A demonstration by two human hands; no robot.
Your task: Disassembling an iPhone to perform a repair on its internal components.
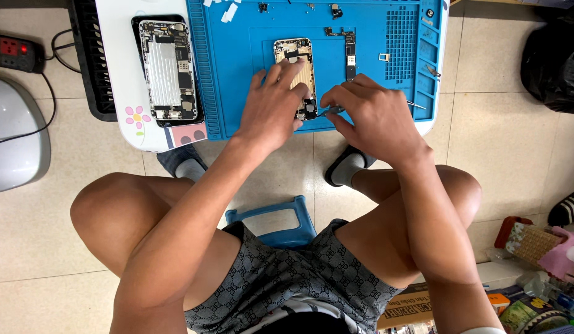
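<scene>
Opened phone point(297, 69) lies mid-mat on the blue work mat point(237, 93), near the table's front edge. My left hand point(271, 105) presses it flat, fingers spread. My right hand point(373, 114) pinches a thin tool point(332, 111) at its lower end. Logic board point(348, 52) already lies beside it; inner parts remain.

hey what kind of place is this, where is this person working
Probably a small, informal phone repair spot, maybe in a home or shop corner. An opened phone lies on a blue repair mat under the left hand; the right hand holds a thin tool. A second opened phone lies nearby.
</scene>
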